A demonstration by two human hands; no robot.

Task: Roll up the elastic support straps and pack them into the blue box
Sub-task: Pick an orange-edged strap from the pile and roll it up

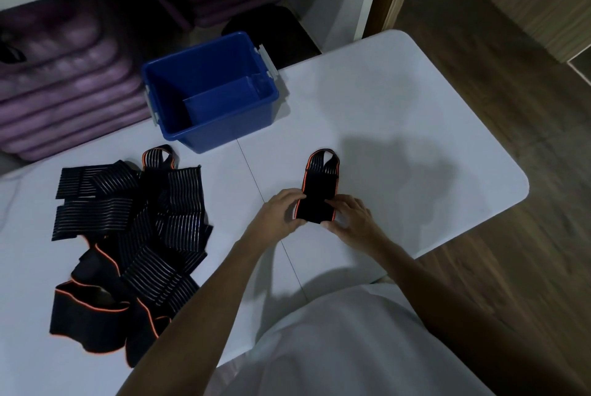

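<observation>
Head view. Rolling step underway, judging by the grip: left hand (281, 210) and right hand (350, 215) both curled on near end of one strap (315, 200), fingers pinching the black w/ orange-edged band from either side, roll just begun at that end. Far end of strap lies flat on bench (399, 101), loop pointing toward blue box (208, 91). Box open, no lid seen, nothing visible inside but a divider; sits at far edge of bench, well apart from hands, to their left.

Next move prob.: keep turning near end over itself toward the loop, tight and even so edges stay aligned, then lift roll across to box. Elastic likely to spring open if grip loosens.

Pile of unrolled straps (134, 229) heaped on bench at left, tangled, overlapping. Not in the path between hands and box. Purple mats (64, 75) stacked on shelf behind bench. Wood floor (511, 139) at right.
</observation>
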